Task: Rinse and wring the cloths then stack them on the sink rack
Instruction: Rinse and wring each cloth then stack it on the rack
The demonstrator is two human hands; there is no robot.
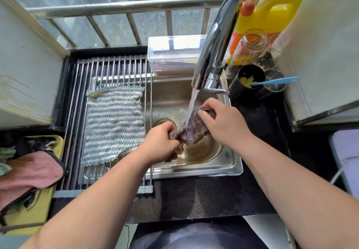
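Over the sink [229, 168] we grip the brown cloth [194, 130] in both hands, left hand [161, 141] and right hand [223, 120] curled tight round it (water running over it); a striped cloth [114, 122] lies flat on the rack [77, 112].

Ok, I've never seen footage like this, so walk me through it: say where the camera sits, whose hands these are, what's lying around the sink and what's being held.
No machine here. One camera, worn on a person's head, looks down at their own bare arms over a steel sink. The left hand and right hand each grip an end of a brown checked cloth under water running from the faucet. A blue-striped cloth lies flat on the sink rack to the left. Further left, a yellow tray holds a pink cloth and others.
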